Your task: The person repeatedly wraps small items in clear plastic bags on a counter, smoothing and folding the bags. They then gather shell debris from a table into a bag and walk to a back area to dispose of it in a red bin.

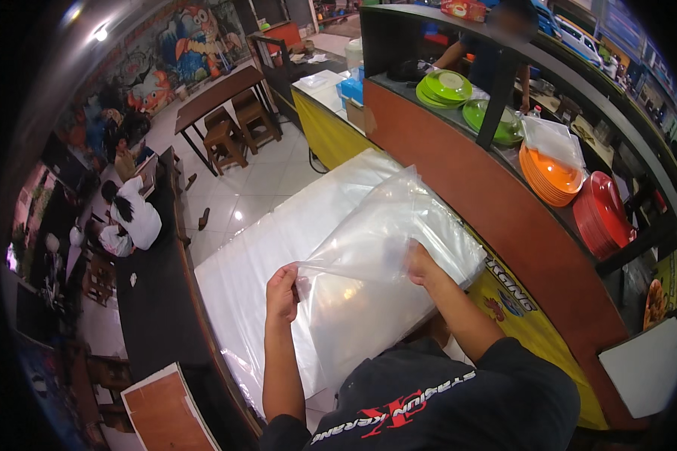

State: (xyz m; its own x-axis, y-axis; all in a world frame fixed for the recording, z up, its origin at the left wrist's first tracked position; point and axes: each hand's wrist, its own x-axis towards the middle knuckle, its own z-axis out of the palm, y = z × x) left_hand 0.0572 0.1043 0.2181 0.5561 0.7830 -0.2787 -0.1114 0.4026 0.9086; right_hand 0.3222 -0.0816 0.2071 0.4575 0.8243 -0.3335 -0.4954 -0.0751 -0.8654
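Note:
A large sheet of clear plastic film is held up between my two hands, its lower part sagging towards me. My left hand pinches one edge of it between thumb and fingers. At the other side my right hand grips the film, with some fingers hidden behind it. Beneath lies a wide stack of whitish plastic sheets, reaching from the dark bench on the left to the counter on the right. Whether the held film is fully apart from the stack cannot be told.
On the right, a brown counter carries green plates, orange plates and red plates. A person stands behind it. To the left runs a black bench, with people seated beyond. A wooden table with stools stands ahead.

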